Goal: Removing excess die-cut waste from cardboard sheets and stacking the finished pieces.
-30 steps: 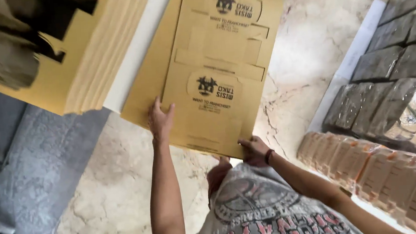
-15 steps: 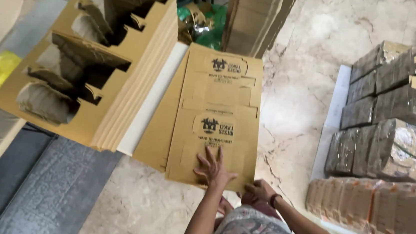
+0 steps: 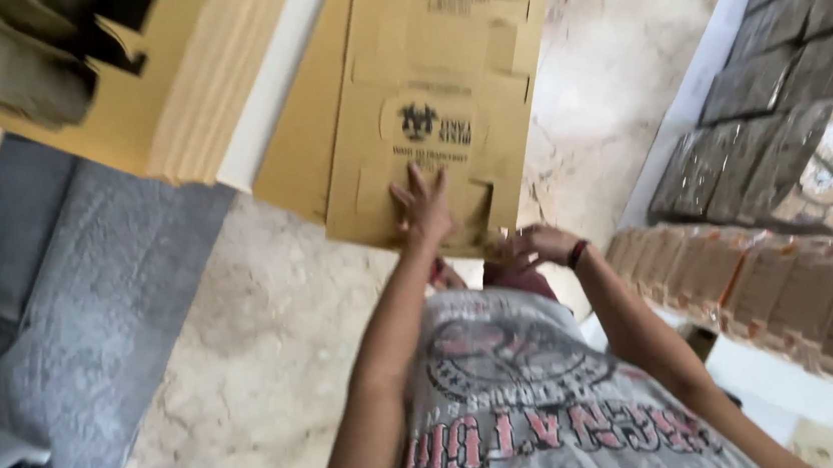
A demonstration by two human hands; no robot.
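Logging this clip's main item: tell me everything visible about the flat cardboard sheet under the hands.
The flat cardboard sheet is a tan, unfolded die-cut box blank of corrugated-looking board, with cut flaps, slots and fold lines and dark round printed emblems. It lies flat on top of similar blanks, running out of view at the top, above a pale marble-like floor. The left hand presses palm-down, fingers spread, near its closest edge; the right hand touches that edge at the corner.

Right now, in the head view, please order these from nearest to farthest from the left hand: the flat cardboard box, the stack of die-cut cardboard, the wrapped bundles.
1. flat cardboard box: under the left hand.
2. stack of die-cut cardboard: upper left.
3. wrapped bundles: far right.
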